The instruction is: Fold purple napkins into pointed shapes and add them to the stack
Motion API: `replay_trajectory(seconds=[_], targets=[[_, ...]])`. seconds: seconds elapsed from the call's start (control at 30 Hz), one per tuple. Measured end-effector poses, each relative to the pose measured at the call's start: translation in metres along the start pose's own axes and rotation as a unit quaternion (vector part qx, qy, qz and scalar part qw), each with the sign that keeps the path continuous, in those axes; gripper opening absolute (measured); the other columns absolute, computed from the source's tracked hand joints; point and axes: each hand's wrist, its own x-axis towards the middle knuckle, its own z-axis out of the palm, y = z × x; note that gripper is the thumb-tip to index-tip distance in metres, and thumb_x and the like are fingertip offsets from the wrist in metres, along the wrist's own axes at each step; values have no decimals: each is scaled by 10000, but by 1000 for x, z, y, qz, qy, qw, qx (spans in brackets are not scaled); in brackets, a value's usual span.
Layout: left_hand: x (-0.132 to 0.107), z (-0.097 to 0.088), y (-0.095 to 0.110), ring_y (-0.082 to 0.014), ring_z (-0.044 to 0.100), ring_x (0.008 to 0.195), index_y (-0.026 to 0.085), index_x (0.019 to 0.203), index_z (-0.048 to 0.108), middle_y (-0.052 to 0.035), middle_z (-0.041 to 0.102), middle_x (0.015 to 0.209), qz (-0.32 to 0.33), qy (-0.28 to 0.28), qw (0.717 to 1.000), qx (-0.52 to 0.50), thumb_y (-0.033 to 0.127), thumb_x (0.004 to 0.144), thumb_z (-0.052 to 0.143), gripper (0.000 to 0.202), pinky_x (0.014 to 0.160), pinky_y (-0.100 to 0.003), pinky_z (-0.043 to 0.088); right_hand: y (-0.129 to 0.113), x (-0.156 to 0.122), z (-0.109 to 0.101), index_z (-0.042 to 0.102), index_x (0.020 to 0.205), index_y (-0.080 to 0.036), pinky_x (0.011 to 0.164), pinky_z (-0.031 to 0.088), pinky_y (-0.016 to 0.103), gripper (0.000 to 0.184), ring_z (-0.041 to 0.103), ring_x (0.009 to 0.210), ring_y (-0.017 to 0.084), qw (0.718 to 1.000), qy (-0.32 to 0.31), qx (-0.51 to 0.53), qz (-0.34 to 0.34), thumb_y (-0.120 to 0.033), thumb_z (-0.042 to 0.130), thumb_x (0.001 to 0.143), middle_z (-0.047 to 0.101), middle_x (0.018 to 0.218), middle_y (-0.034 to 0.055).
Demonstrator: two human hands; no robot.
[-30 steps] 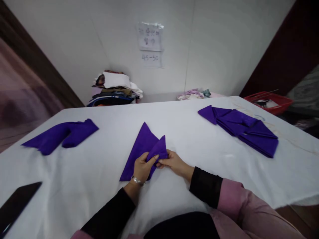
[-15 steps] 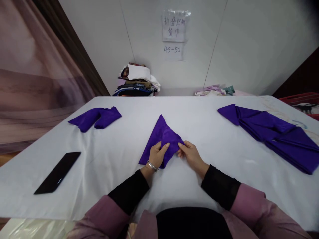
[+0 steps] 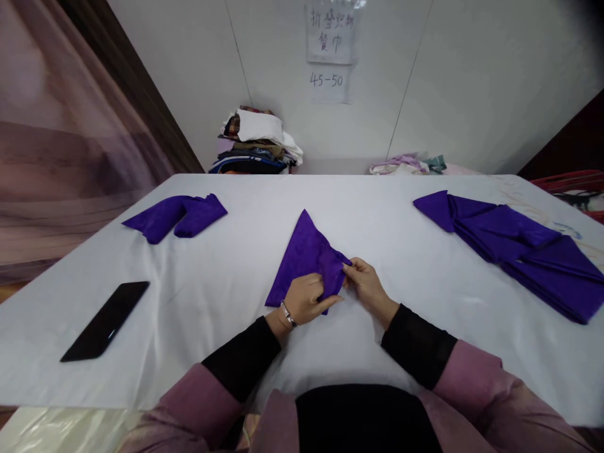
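Note:
A purple cloth napkin (image 3: 297,258), folded to a pointed triangle, lies before me on the white-covered table, its tip directed away from me. My right hand (image 3: 365,286) pinches its right corner between thumb and fingers. On its near part rests my left hand (image 3: 306,301), wearing a silver bracelet; the fingers curl into the cloth and the thumb stretches out to the right along the near edge. The left fingertips are partly hidden by the fabric.
Another purple napkin (image 3: 177,217) lies loosely folded at the far left. Several folded purple napkins (image 3: 514,242) overlap in a row at the right. A black phone-like slab (image 3: 106,321) lies at the near left. Behind the table's far edge sits a clothes pile (image 3: 257,145).
My left hand has turned over, its thumb swinging from on top of the napkin to point right below it. My right hand keeps its pinch on the corner. The view has tilted slightly down.

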Motion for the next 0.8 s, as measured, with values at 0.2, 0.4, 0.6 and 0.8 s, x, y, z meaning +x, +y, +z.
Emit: replay_trajectory(seconds=[0.2, 0.4, 0.6, 0.8], targets=[[-3, 2, -1, -130, 458, 574, 177, 617, 542, -12, 518, 598, -123, -16, 974, -190, 585, 880, 316, 536, 568, -274, 363, -1, -1, -2, 628, 713, -204, 561, 420, 263, 220, 507, 539, 106, 1000, -29, -6, -4, -398, 728, 677, 590, 602, -39], [7, 4, -8, -132, 436, 616, 172, 655, 522, 18, 484, 616, -447, 84, 839, -300, 624, 816, 412, 492, 594, -279, 364, -7, -8, 2, 689, 735, -193, 621, 449, 269, 191, 543, 595, 113, 986, -138, -91, 1, -383, 684, 725, 617, 640, -19], [6, 7, -14, -109, 454, 564, 169, 617, 538, 43, 504, 579, -480, -10, 805, -349, 533, 648, 678, 392, 530, -241, 369, -10, -15, 6, 705, 737, -191, 629, 459, 263, 219, 553, 623, 119, 970, -211, -117, 4, -408, 681, 717, 635, 660, -13], [6, 4, -13, -115, 535, 513, 157, 707, 628, 12, 620, 594, -503, 62, 710, -490, 400, 575, 769, 312, 521, -252, 431, -6, -13, 0, 695, 755, -189, 646, 472, 279, 212, 571, 616, 131, 991, -127, -20, 34, -397, 693, 717, 642, 664, -4]])
